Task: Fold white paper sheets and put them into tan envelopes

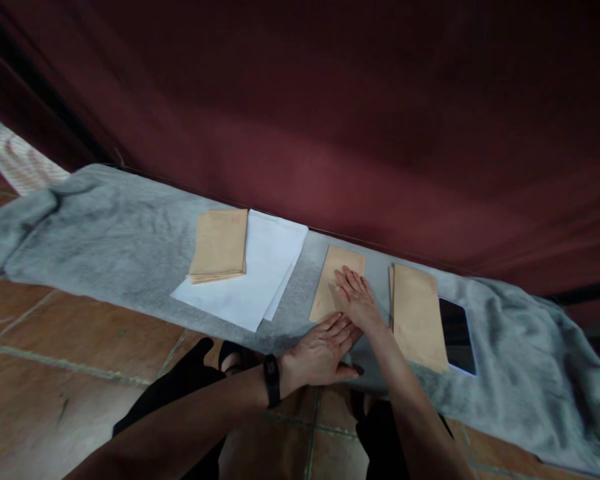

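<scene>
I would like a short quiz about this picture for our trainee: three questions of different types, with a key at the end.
1. True or false: the left arm wears a dark wristband.

2. Which of these lies under at least part of the left brown stack?
A) the dark-screened device
B) the white sheets
C) the tiled floor's doormat

3. Which hand covers more of the brown paper piece between that stack and the right brown stack: the left hand or the right hand?

Key: 1. True. 2. B. 3. The right hand.
</scene>
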The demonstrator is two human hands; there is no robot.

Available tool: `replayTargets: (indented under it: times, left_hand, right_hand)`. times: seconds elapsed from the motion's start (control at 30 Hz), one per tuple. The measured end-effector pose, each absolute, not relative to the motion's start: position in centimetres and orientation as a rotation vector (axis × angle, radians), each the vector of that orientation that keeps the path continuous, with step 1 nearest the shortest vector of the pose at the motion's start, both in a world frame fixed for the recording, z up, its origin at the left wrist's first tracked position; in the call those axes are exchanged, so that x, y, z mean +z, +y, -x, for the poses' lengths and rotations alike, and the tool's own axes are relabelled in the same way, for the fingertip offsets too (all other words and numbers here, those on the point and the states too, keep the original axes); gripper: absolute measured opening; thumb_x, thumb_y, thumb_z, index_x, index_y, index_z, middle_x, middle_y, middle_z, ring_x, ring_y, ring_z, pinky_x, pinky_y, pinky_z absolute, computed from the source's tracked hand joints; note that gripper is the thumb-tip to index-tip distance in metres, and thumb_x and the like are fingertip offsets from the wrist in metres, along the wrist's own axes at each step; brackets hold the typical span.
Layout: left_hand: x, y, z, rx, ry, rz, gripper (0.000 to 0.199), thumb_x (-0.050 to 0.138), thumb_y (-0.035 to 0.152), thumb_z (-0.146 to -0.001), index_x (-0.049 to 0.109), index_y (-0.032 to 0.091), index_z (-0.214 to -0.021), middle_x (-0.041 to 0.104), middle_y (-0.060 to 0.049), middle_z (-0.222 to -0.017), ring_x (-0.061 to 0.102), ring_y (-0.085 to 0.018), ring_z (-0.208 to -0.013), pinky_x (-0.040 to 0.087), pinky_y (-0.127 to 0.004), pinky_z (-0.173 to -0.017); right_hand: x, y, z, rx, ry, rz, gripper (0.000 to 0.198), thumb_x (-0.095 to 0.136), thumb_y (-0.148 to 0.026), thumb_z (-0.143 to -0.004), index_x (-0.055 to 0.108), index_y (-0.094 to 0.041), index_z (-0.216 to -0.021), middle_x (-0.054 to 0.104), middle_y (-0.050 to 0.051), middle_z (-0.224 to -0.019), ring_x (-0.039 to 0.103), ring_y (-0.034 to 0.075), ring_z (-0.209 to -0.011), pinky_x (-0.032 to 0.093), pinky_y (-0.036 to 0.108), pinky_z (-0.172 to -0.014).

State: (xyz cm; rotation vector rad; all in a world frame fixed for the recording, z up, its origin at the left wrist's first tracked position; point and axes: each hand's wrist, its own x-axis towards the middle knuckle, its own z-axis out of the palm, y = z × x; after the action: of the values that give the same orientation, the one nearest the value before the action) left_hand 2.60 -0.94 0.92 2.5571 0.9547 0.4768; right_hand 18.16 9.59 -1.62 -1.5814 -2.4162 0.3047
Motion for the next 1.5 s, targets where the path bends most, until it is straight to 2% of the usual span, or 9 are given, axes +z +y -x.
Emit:
replayTargets:
  times: [0.13, 0.27, 0.53, 0.63, 0.83, 0.97, 1.1, 1.27, 1.5]
  left_hand:
    - [1.0, -1.6, -2.5, 0.439, 0.967, -2.623, 0.08, 0.045, 0.062, -0.094, 0.028, 0.011, -0.154, 0.035, -0.015, -0.159, 0.021, -0.026, -0.151, 0.005, -0.04, -0.124]
    - [1.2, -2.0, -2.2, 0.384, 0.943, -2.628, 0.081, 0.042, 0.063, -0.095, 0.027, 0.011, -0.154, 0.033, -0.015, -0.16, 0.019, -0.026, -0.151, 0.002, -0.04, -0.124]
    - [1.1, -2.3, -1.4, 0.355, 0.898, -2.612, 0.083, 0.048, 0.059, -0.094, 0.016, 0.018, -0.158, 0.026, -0.011, -0.163, 0.018, -0.024, -0.152, 0.005, -0.041, -0.124]
    - [1.2, -2.5, -1.1, 0.368, 0.888, -2.616, 0.08, 0.047, 0.06, -0.094, 0.02, 0.019, -0.158, 0.03, -0.01, -0.162, 0.022, -0.024, -0.151, 0.008, -0.041, -0.124]
    - [0.7, -2.9, -0.8, 0.398, 0.927, -2.582, 0.073, 0.047, 0.06, -0.094, 0.034, 0.018, -0.153, 0.049, -0.011, -0.15, 0.044, -0.027, -0.139, 0.021, -0.042, -0.12]
    - [0.7, -2.9, -0.8, 0.395, 0.924, -2.558, 0.073, 0.049, 0.061, -0.093, 0.038, 0.019, -0.151, 0.052, -0.012, -0.148, 0.047, -0.028, -0.137, 0.024, -0.044, -0.119]
    - [0.8, -2.7, -1.0, 0.397, 0.903, -2.588, 0.078, 0.049, 0.062, -0.092, 0.032, 0.018, -0.154, 0.045, -0.012, -0.154, 0.038, -0.028, -0.144, 0.019, -0.044, -0.121]
    - [0.5, -2.3, -1.1, 0.395, 0.864, -2.64, 0.079, 0.05, 0.059, -0.093, 0.027, 0.016, -0.155, 0.032, -0.012, -0.16, 0.026, -0.026, -0.149, 0.01, -0.042, -0.123]
    - [0.8, -1.9, -1.0, 0.375, 0.82, -2.637, 0.083, 0.059, 0.058, -0.089, 0.028, 0.017, -0.154, 0.03, -0.013, -0.161, 0.024, -0.027, -0.15, 0.013, -0.045, -0.123]
  right_hand:
    - [-2.1, 11.1, -17.7, 0.197, -2.345, 1.627, 0.053, 0.03, -0.04, -0.104, 0.036, -0.023, -0.153, 0.024, 0.007, -0.163, 0.024, 0.025, -0.15, 0.016, 0.048, -0.121]
    - [-2.2, 12.4, -17.5, 0.152, -2.282, 1.67, 0.054, 0.028, -0.04, -0.104, 0.037, -0.019, -0.153, 0.026, 0.012, -0.162, 0.024, 0.026, -0.15, 0.019, 0.049, -0.12]
    - [-1.7, 11.5, -16.1, 0.202, -2.333, 1.609, 0.056, 0.03, -0.041, -0.104, 0.033, -0.016, -0.154, 0.028, 0.009, -0.161, 0.023, 0.024, -0.15, 0.012, 0.049, -0.123]
    - [-1.1, 9.8, -15.6, 0.305, -2.448, 1.476, 0.056, 0.034, -0.04, -0.103, 0.032, -0.018, -0.154, 0.027, 0.007, -0.161, 0.023, 0.024, -0.15, 0.013, 0.049, -0.124]
    - [0.1, 6.5, -15.6, 0.554, -2.549, 1.23, 0.054, 0.042, -0.045, -0.102, 0.033, -0.031, -0.153, 0.03, -0.001, -0.16, 0.025, 0.021, -0.149, 0.014, 0.048, -0.125]
    - [0.1, 6.0, -15.8, 0.597, -2.538, 1.216, 0.048, 0.038, -0.042, -0.104, 0.035, -0.033, -0.152, 0.033, -0.003, -0.159, 0.027, 0.018, -0.149, 0.015, 0.047, -0.125]
    - [-0.5, 7.4, -15.9, 0.487, -2.522, 1.281, 0.048, 0.038, -0.039, -0.104, 0.036, -0.033, -0.151, 0.029, -0.001, -0.161, 0.029, 0.018, -0.148, 0.02, 0.045, -0.124]
    - [-0.7, 10.9, -15.6, 0.235, -2.452, 1.495, 0.051, 0.035, -0.037, -0.104, 0.037, -0.022, -0.152, 0.025, 0.008, -0.162, 0.027, 0.023, -0.149, 0.02, 0.047, -0.123]
    - [-1.2, 14.5, -15.2, 0.018, -2.296, 1.713, 0.054, 0.031, -0.039, -0.105, 0.038, -0.012, -0.151, 0.03, 0.016, -0.16, 0.027, 0.026, -0.149, 0.021, 0.048, -0.121]
